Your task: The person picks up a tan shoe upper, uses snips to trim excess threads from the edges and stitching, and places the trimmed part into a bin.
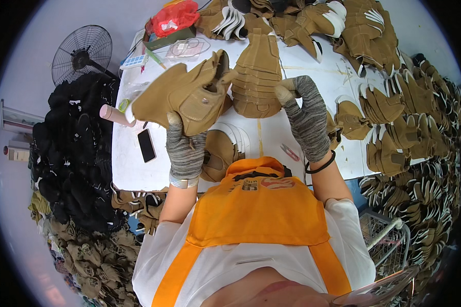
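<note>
Across the white table [128,171], brown pieces are spread and heaped, with a thick overlapping stack [256,77] laid down the middle. At the far left corner, a red plastic bag [174,19] is set in a box; nearer, a dark phone [146,145] and a pink cylinder [116,114] are placed. Small red-handled snips [290,152] are left near the front edge. Beyond the left side, a black heap [74,153] is piled below a round fan [81,59]; to the right, rows of brown pieces [420,120] with white edges are packed.

Both hands are covered by grey knitted gloves with bare fingertips. A brown shoe upper [187,97] is held raised above the table, left of the stack, gripped from below by the left hand [186,148], its thumb pressed against the near side. By the right hand [308,115], finger and thumb are curved toward each other beside the stack; whether anything is pinched cannot be told.
</note>
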The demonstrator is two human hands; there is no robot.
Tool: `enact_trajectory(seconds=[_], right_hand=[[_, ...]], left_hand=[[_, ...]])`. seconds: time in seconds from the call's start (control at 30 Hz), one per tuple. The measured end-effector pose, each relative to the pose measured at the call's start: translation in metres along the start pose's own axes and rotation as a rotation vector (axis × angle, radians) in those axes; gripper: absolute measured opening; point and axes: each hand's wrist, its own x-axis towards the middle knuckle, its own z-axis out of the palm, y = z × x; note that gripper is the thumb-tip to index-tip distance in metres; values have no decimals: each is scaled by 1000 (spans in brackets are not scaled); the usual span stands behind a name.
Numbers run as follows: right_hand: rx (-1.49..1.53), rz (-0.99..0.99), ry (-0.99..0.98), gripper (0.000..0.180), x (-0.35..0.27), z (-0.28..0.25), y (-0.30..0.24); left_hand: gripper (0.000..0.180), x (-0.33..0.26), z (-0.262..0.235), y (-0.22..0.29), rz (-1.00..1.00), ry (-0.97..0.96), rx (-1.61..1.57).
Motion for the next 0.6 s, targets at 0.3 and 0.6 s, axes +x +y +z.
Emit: enact_trajectory(seconds=[0.3,0.6], right_hand=[[271,230,-218,39,-13,29,29],[1272,782,-357,63,-29,33,26]], left_hand=[[51,2,8,-4,-299,-195,-447],[50,-6,-16,-16,185,-212,1102]])
